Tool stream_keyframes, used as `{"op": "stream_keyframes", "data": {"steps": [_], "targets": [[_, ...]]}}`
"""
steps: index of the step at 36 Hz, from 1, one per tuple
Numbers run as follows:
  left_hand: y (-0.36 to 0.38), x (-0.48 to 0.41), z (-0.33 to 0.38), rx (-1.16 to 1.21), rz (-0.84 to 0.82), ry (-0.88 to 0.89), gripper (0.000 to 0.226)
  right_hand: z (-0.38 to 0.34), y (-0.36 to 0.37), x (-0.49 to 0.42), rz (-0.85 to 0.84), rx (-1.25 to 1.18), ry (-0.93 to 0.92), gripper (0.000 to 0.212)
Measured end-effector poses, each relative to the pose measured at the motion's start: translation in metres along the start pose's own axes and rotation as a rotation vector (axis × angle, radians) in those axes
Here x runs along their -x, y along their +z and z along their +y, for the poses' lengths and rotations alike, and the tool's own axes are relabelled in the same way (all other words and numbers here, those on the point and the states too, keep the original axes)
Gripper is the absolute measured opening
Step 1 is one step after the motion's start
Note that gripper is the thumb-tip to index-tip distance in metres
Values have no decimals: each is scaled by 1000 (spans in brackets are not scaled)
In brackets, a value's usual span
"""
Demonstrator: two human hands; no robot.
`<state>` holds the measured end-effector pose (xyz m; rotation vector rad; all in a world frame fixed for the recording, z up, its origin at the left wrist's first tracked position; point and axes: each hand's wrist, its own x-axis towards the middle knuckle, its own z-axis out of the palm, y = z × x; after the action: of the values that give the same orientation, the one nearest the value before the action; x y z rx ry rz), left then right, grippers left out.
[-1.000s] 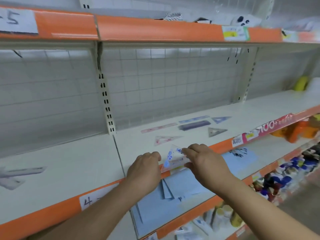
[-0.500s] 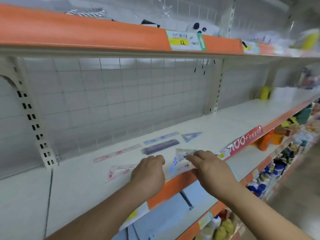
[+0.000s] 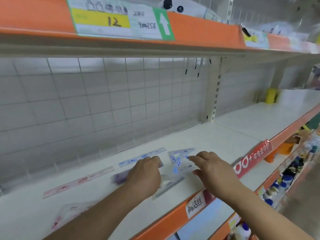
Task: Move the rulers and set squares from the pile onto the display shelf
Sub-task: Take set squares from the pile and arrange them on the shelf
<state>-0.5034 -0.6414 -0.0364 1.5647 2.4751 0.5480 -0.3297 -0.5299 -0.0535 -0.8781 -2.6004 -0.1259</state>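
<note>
My right hand point(image 3: 213, 170) pinches the clear, blue-printed set square point(image 3: 180, 168) between thumb and forefinger, near the front edge of the shelf point(image 3: 233, 135). My left hand point(image 3: 145, 174) is at the square's other side with its fingertips hidden, so I cannot tell its grip. A blue ruler point(image 3: 142, 156) lies just behind, toward the back edge.

Left hand point(image 3: 145, 174) and right hand point(image 3: 213, 170) hold a set square point(image 3: 178, 166).
</note>
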Motion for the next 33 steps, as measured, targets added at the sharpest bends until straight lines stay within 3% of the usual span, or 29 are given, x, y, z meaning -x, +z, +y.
{"op": "stream_keyframes", "data": {"steps": [5,8,19,33], "targets": [[17,-29,18,-9,30,-98,32,42,13,-33,-14,-25,-85,47],[29,-45,33,-14,74,-168,38,70,18,-51,-13,-72,-168,47],[69,-74,105,-68,144,-428,35,174,25,-87,-239,-109,-338,43],[73,-75,134,-104,181,-555,36,184,45,-95,-447,-232,-452,42]]}}
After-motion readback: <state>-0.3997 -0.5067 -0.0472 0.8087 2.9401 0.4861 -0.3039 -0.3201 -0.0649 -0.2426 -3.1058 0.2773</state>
